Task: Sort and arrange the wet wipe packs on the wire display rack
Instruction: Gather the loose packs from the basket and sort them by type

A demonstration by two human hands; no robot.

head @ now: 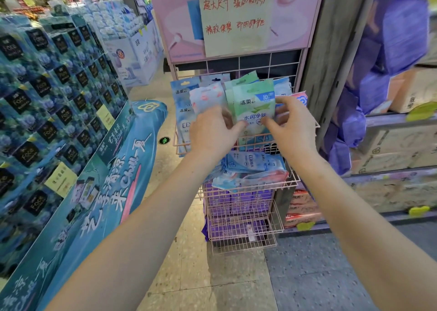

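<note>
A pink wire display rack [296, 135] holds wet wipe packs in its top basket. A green wet wipe pack [254, 102] stands upright at the front, and both hands pinch its lower edge. My left hand [212, 133] grips its left side and also presses against a white pack with pink flowers [205, 98]. My right hand [292, 126] holds the green pack's right side. Blue wet wipe packs [183, 98] stand at the basket's left. The second basket holds loose blue and pink packs [250, 169] lying flat.
Lower baskets [241, 218] hold purple packs. A tall blue stack of tissue boxes [52, 98] and a blue floor display [113, 180] stand at the left. Purple bags [378, 74] and cartons [411, 90] fill shelves at the right. A pink sign with a handwritten note [234, 15] tops the rack.
</note>
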